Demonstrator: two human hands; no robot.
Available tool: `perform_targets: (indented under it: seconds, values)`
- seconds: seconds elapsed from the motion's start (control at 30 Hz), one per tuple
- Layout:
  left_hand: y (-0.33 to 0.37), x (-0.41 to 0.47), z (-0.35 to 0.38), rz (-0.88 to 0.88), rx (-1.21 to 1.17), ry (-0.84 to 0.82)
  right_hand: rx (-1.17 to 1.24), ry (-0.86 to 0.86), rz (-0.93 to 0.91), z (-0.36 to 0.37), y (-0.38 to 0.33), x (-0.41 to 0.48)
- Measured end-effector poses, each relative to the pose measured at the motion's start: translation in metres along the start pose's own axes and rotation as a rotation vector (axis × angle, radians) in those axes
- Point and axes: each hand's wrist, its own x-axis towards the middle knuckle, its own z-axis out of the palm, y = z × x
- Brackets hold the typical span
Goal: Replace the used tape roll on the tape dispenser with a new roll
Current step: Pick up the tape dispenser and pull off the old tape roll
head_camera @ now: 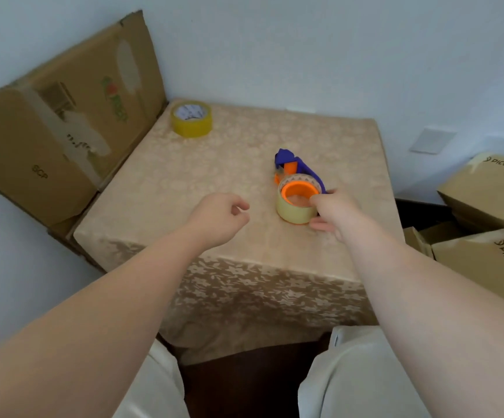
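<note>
The tape dispenser (297,173) lies on its side near the table's (214,176) right edge, long axis running from the blue cutter end, away, to the pale roll (296,211) on its orange hub, nearer. The right hand (335,214) clamps that roll, fingers curled around it. Left of it the left hand (220,218) hovers loosely curled, holding nothing. The yellow tape roll (191,118) lies flat at the far left corner, well apart, bare cloth between.

It looked like a spare room or storeroom in a home or small office. A small table (320,140) draped in a beige floral cloth stood in a corner of plain white walls (305,49). A flattened cardboard box (72,116) leaned at the upper left of the frame, and PICO-marked cartons (492,206) were stacked at the right edge.
</note>
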Motion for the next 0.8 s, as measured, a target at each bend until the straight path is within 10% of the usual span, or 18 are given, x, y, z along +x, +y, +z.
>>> perform_targets:
  seconds: [0.8]
  values:
    - [0.091, -0.056, 0.006, -0.230, -0.871, -0.039, 0.285, -0.305, -0.126, -0.044, -0.007, -0.100]
